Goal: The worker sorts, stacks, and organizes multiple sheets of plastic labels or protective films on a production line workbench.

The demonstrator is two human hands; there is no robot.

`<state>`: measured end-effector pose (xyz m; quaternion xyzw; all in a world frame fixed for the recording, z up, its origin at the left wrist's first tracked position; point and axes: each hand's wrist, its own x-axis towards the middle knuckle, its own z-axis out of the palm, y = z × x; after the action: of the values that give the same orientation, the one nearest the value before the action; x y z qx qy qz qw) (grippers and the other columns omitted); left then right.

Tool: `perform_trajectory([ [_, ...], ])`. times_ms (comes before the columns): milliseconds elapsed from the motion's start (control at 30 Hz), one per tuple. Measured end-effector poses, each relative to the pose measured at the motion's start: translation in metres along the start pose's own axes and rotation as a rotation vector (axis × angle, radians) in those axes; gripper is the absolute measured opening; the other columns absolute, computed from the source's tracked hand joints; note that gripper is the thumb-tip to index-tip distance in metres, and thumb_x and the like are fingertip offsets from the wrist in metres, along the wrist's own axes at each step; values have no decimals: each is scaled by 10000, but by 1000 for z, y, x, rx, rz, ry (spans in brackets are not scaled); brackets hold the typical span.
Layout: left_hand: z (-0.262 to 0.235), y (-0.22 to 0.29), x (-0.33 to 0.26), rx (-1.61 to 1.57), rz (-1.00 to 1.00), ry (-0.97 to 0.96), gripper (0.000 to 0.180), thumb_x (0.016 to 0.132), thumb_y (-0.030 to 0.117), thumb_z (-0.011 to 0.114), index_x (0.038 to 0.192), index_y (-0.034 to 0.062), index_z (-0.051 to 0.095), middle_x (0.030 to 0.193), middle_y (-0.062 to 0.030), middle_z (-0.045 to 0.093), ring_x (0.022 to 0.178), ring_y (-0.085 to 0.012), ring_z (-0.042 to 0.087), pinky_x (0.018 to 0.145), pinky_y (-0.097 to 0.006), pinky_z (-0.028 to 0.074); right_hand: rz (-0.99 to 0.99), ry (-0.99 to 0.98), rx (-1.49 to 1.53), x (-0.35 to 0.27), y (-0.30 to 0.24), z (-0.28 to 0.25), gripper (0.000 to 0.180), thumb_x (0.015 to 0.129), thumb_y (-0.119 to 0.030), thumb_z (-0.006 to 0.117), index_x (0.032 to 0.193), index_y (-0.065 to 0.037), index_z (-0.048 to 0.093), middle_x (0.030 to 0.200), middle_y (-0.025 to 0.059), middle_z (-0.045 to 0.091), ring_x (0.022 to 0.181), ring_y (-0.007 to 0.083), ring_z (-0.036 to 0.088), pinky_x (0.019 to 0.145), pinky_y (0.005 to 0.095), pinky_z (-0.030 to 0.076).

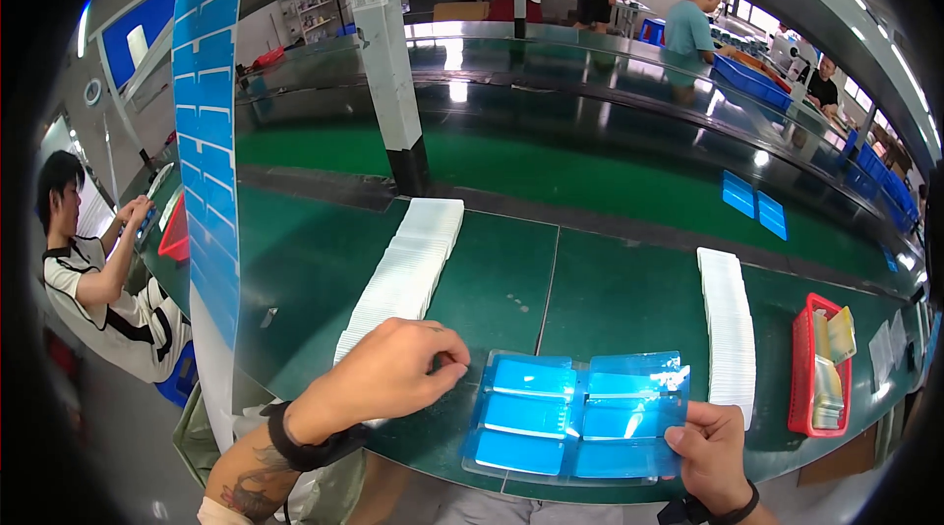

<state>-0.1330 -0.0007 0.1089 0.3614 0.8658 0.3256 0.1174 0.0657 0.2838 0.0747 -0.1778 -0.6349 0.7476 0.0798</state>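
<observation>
A clear plastic sheet with several glossy blue rectangular panels (531, 415) lies at the table's front edge. My right hand (713, 456) grips its right edge, thumb on top and fingers partly hidden underneath. Left of the sheet, my left hand (398, 368) hovers with thumb and forefinger brought together; nothing shows between the tips. Beneath and behind that hand runs a long row of overlapping thin white pieces (408, 260), its near end partly covered by the hand. Another such white row (726, 328) stretches just beyond my right hand.
A red basket (803, 368) holding yellowish packets stands at the right. A tall hanging blue strip (206, 132) rises at the left, near a seated person (103, 279). Past a grey post (383, 63), a green conveyor belt (551, 151) carries two blue panels (755, 204). Other people work beyond.
</observation>
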Motion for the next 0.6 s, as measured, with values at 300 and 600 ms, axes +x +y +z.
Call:
perform_trajectory([
  [300,25,0,25,166,41,-125,144,804,105,684,910,23,736,838,-116,712,758,-298,696,708,-371,553,16,46,-12,3,7,-6,299,825,-27,648,1063,151,682,724,120,694,445,118,560,396,240,441],
  [600,29,-2,24,202,17,-150,142,813,113,676,910,29,737,848,-116,715,785,-313,695,733,-385,553,-12,60,-19,-1,4,-8,318,797,-7,646,1071,149,684,748,64,694,565,48,550,524,196,433],
])
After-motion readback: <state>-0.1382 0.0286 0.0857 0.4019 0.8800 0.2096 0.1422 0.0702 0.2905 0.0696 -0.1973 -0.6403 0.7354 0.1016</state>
